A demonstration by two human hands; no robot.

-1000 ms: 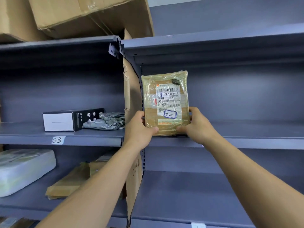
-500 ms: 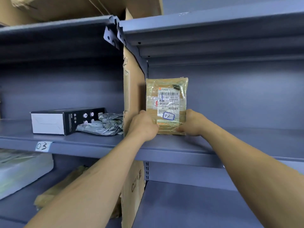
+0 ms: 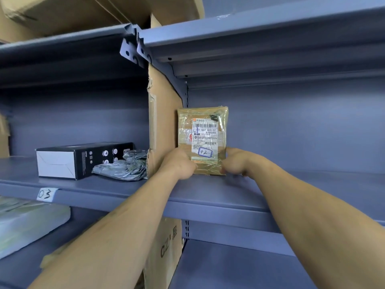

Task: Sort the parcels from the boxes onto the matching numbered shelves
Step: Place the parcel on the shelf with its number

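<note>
At the far left of the right-hand bay, the brown taped parcel [image 3: 203,140] is held upright, label facing near, just beside the cardboard divider [image 3: 164,122] and close to the back wall. Its bottom edge is at the shelf [image 3: 291,190] surface. Whether it is fully rested cannot be told, as the lower corners are covered. A handwritten 02 [image 3: 205,152] is seen on the label.

The lower left edge is gripped by the left hand [image 3: 179,165], fingers curled round it. The lower right corner is pinched by the right hand [image 3: 235,161], fingers curled tight, nothing else held.

No number tag for this bay is in view, so the match with 02 cannot be checked. Judged stage: placement of this parcel is almost finished, with only letting go and pulling the hands out left.

Further left, past the divider, the bay marked by the 03 tag [image 3: 44,193] is already stocked with a black box [image 3: 83,159] and a crumpled grey poly bag [image 3: 123,167], touching each other. Below that, a white parcel [image 3: 27,226] is lying on the lower left shelf. Cardboard boxes [image 3: 83,11] are stacked on top of the unit, upper left. How many parcels are left to sort cannot be told from this view.
</note>
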